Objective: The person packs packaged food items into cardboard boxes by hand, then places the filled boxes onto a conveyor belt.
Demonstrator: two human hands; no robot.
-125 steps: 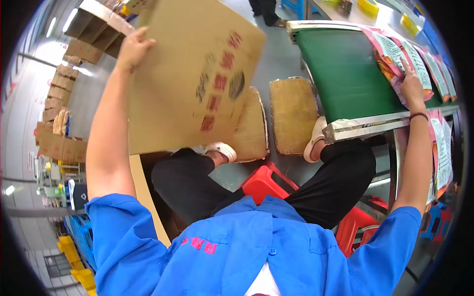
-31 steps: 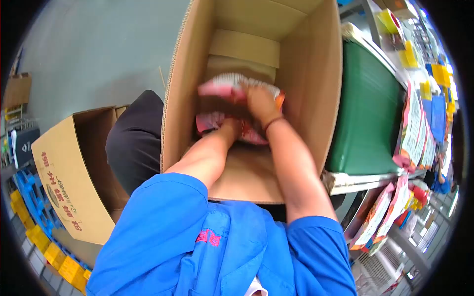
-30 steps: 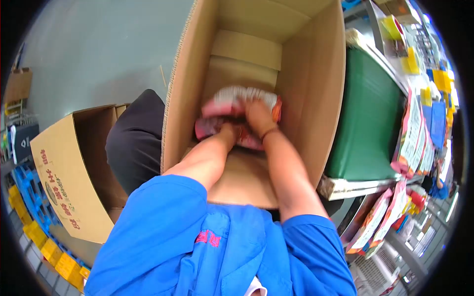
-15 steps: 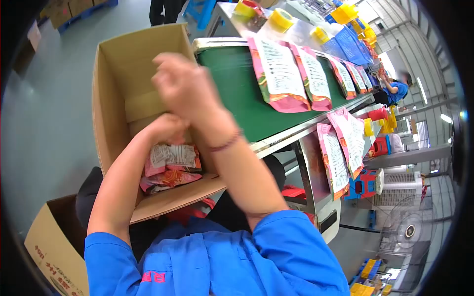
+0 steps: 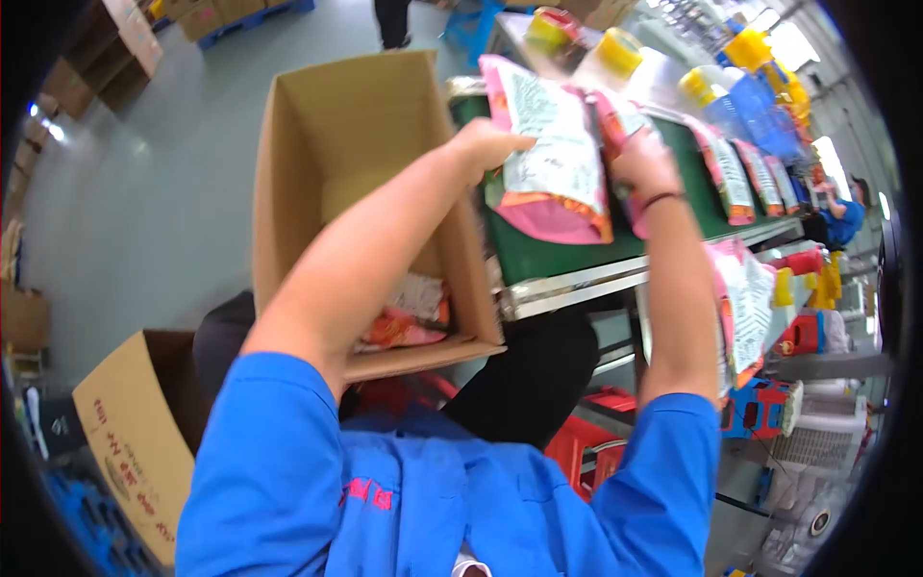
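Observation:
My left hand (image 5: 492,152) grips the left edge of a pink-and-white printed pouch (image 5: 558,163), thumb on its front and the other fingers hidden. That pouch is over the near end of the green conveyor belt (image 5: 519,263), beside an open cardboard box (image 5: 361,106). My right hand (image 5: 646,165), slightly blurred, is closed on a second pink pouch (image 5: 618,113) just right of the first. Its fingertips are partly hidden. A few similar pouches (image 5: 409,322) lie at the bottom of the box, partly covered by my left forearm.
Several more pouches (image 5: 723,173) lie along the belt. Others (image 5: 745,298) rest on a side ledge at right. Tape rolls (image 5: 618,53) stand on the metal table behind. Another carton (image 5: 120,438) is at lower left. A person in blue (image 5: 844,223) sits farther down the line.
Both hands have moved from over the box rightward to the belt. Each has taken hold of a pouch there. The view has shifted, so the box appears farther right.

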